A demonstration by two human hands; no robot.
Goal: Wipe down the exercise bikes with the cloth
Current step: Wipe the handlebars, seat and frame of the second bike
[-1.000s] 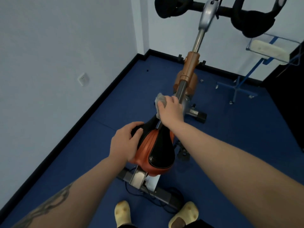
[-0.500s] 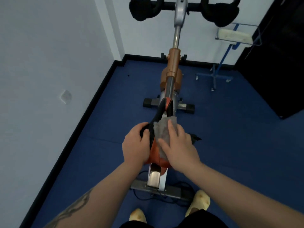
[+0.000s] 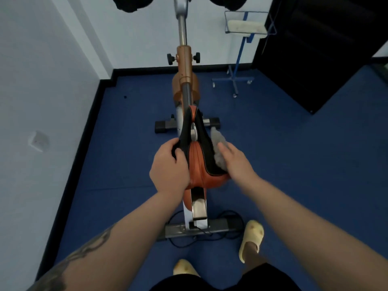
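Observation:
An orange and black exercise bike (image 3: pixel 184 66) stands in front of me on the blue floor, its handlebars cut off at the top edge. Its orange and black saddle (image 3: pixel 198 158) is just below me. My left hand (image 3: pixel 169 164) grips the saddle's left side, thumb over the black edge. My right hand (image 3: pixel 235 160) presses a grey cloth (image 3: pixel 218 141) against the saddle's right side with fingers fairly straight. Part of the cloth sticks out ahead of my fingers.
White walls close in on the left and behind the bike. A blue wheeled stand (image 3: pixel 241 59) with a wire basket holding a white pad stands back right. A dark door or cabinet (image 3: pixel 315 49) is at the right. A black cable (image 3: pixel 210 234) loops by the rear base bar, near my yellow slippers (image 3: pixel 252 238).
My right hand with the cloth came back from the saddle's nose, crossed the top and now sits on the right side. My left hand kept its grip. My view shifted to centre the bike.

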